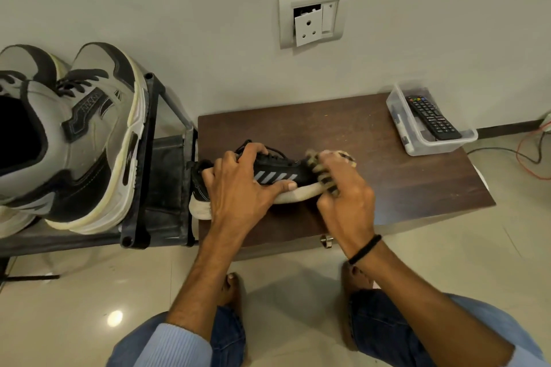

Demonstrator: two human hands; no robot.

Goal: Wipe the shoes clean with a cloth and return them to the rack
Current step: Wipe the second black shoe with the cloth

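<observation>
At frame centre, left hand point(238, 185) grips the shoe point(277, 171) firmly, fingers curled, while right hand point(346, 188) pinches the cloth point(325, 170); wipe toe evenly.

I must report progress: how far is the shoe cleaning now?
The grey pair sits on the rack, cleaned or not I cannot tell. The left hand holds the black shoe on the table; the right hand rubs its toe with the cloth. Returning it remains.

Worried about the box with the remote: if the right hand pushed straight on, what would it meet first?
The right hand presses its cloth on the shoe; beyond lies bare table, then probably the wall. The box sits aside.
</observation>
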